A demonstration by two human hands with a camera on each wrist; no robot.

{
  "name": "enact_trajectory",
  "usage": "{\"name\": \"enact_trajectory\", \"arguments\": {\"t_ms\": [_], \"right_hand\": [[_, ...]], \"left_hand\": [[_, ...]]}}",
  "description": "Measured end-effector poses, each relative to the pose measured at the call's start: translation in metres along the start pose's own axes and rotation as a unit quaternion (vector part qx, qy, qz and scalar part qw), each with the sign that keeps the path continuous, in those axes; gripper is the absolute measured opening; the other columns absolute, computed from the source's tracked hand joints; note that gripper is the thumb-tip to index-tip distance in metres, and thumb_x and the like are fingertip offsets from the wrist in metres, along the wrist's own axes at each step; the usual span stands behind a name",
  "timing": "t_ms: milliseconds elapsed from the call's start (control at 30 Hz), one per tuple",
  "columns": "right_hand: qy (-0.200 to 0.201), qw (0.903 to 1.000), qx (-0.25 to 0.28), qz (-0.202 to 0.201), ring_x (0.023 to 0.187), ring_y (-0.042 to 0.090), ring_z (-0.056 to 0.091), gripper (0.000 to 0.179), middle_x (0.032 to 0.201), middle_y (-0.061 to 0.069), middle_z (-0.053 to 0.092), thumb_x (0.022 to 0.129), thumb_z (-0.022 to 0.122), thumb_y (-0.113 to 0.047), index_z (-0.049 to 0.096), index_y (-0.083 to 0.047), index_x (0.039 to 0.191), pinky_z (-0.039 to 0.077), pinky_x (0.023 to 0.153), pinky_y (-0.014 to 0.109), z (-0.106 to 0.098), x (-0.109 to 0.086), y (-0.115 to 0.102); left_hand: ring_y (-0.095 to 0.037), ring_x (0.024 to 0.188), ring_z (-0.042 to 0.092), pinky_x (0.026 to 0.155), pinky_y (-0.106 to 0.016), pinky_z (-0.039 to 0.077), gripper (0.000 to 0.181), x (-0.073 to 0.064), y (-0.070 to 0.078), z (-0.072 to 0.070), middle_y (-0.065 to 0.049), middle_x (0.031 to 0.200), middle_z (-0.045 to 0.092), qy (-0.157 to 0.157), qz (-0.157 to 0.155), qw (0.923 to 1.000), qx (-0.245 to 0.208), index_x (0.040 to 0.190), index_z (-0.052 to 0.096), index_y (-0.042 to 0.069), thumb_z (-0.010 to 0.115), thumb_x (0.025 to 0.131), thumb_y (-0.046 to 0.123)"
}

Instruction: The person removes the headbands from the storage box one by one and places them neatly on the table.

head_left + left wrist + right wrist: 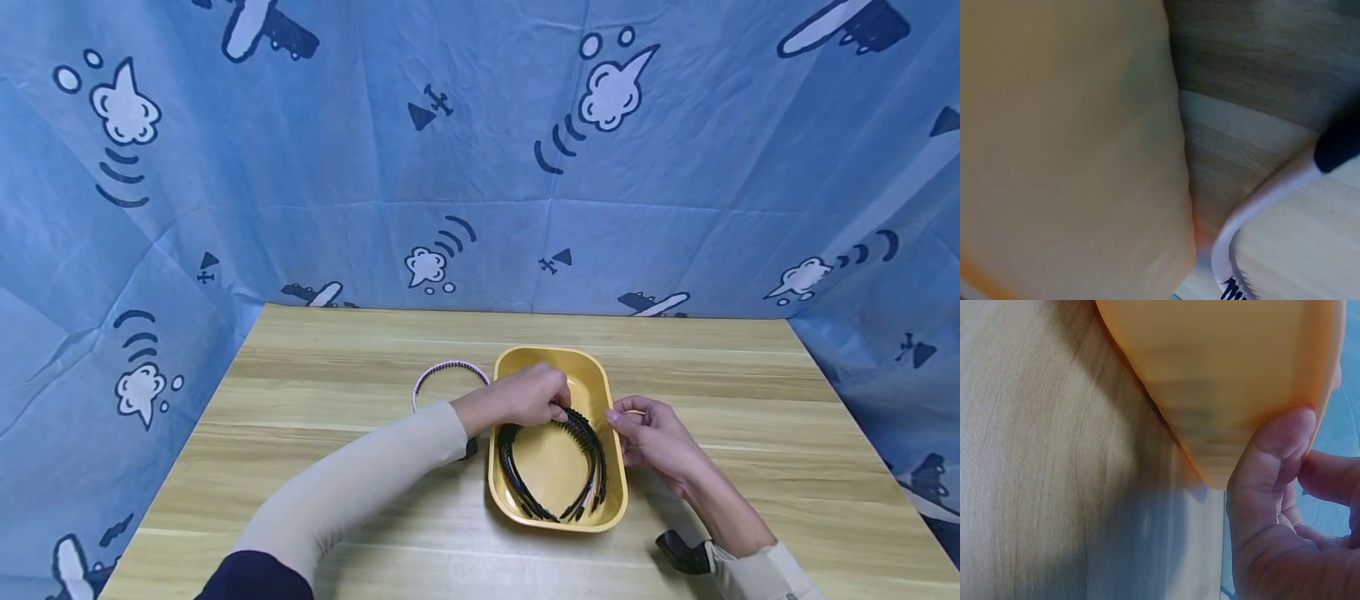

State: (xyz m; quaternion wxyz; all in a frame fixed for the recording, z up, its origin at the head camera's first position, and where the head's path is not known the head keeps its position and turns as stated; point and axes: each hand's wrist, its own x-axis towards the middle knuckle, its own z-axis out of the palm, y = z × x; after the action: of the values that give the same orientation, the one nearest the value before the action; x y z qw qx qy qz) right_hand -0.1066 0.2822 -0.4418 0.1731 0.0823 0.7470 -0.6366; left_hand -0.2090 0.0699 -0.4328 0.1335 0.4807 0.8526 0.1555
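Observation:
A yellow plastic tray [615, 508] holds several black toothed headbands [517, 479] bunched together in a loop. My left hand [540, 396] reaches over the tray's left side, its curled fingers and thumb pinching the top of the black headbands; how many it grips is hidden. My right hand [656, 437] pinches the tray's right rim between thumb and fingers, as the right wrist view also shows at the tray wall [1222, 375]. Left of the tray, partly under my left forearm, a pale pink headband [450, 364] with dark teeth lies on the table.
The wooden table [337, 358] extends around the tray on all sides. Behind it and along both sides hangs a blue patterned cloth [480, 150]. A black device [682, 552] is at my right wrist.

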Motion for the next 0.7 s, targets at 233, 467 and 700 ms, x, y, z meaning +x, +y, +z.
{"name": "enact_trajectory", "arguments": {"t_ms": [233, 467, 700], "right_hand": [[-0.002, 1.0, 0.002, -0.002, 0.068, 0.006, 0.06, 0.023, 0.078, -0.007, 0.063, 0.109, 0.054, -0.011, 0.05, 0.007, 0.123, 0.059, 0.06, 0.027, 0.0006, -0.0008, -0.0018], [0.001, 1.0, 0.0, -0.001, 0.068, 0.006, 0.06, 0.024, 0.079, -0.006, 0.062, 0.109, 0.054, -0.011, 0.05, 0.008, 0.123, 0.059, 0.06, 0.026, 0.0015, -0.001, -0.0029], [0.003, 1.0, -0.005, 0.0, 0.068, 0.006, 0.059, 0.024, 0.078, -0.007, 0.062, 0.109, 0.054, -0.011, 0.05, 0.008, 0.123, 0.059, 0.06, 0.027, 0.0015, -0.0005, -0.0025]], "left_hand": [[-0.005, 0.084, 0.071, 0.081, -0.014, 0.055, 0.008, 0.0006, 0.0011, 0.0041, 0.004, 0.094, 0.082, 0.011, 0.005, 0.9999, 0.009, 0.099, 0.085, 0.015, 0.08, 0.094, 0.017], [-0.007, 0.084, 0.072, 0.081, -0.014, 0.056, 0.008, 0.0002, 0.0011, 0.0057, 0.002, 0.095, 0.082, 0.016, 0.007, 0.9998, 0.011, 0.099, 0.085, 0.014, 0.079, 0.094, 0.015], [-0.007, 0.085, 0.071, 0.083, -0.013, 0.056, 0.01, -0.0002, 0.0013, 0.0052, 0.002, 0.096, 0.083, 0.012, 0.01, 0.9998, 0.011, 0.1, 0.085, 0.015, 0.076, 0.095, 0.011]]}}
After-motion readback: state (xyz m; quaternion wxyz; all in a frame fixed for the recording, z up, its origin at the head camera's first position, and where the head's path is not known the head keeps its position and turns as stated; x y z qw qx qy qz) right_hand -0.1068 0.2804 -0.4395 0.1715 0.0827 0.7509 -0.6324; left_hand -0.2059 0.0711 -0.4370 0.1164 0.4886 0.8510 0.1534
